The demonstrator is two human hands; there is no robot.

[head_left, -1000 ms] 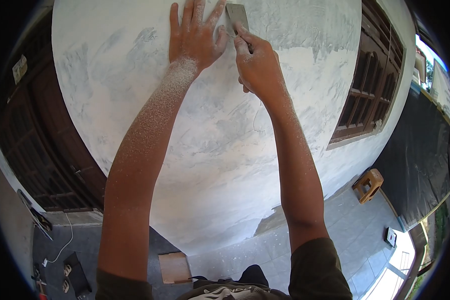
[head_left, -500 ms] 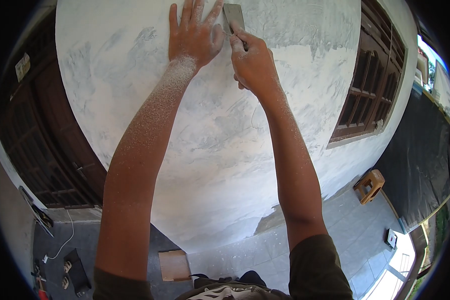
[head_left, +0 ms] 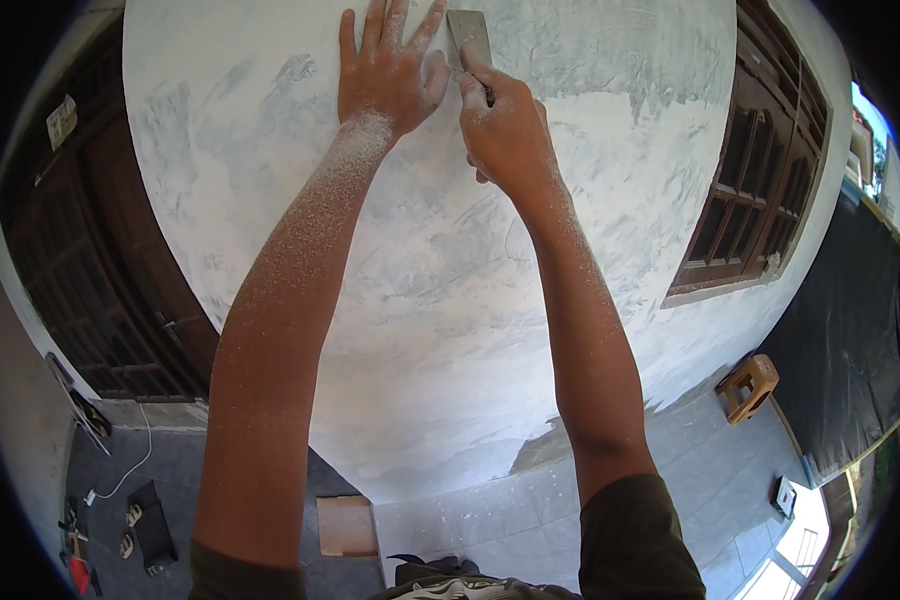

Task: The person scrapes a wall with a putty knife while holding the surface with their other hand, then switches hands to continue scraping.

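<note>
At top centre, the right hand (head_left: 507,125) grips a scraper (head_left: 470,38). The left hand (head_left: 385,85) splays against the wall (head_left: 430,350), seemingly bracing.

Likely house porch: wooden door (head_left: 142,255), paned window (head_left: 748,195), tiled floor (head_left: 675,465).

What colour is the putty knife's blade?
The putty knife's blade is dull grey, best seen in the head view.

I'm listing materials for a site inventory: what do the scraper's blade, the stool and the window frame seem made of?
Scraper blade: probably metal, dull, given its thin, flat grey sheet. Stool: likely smooth plastic, from its moulded-looking tan body. Window frame: perhaps wood, dark brown finish, from its joinery-like bars.
</note>
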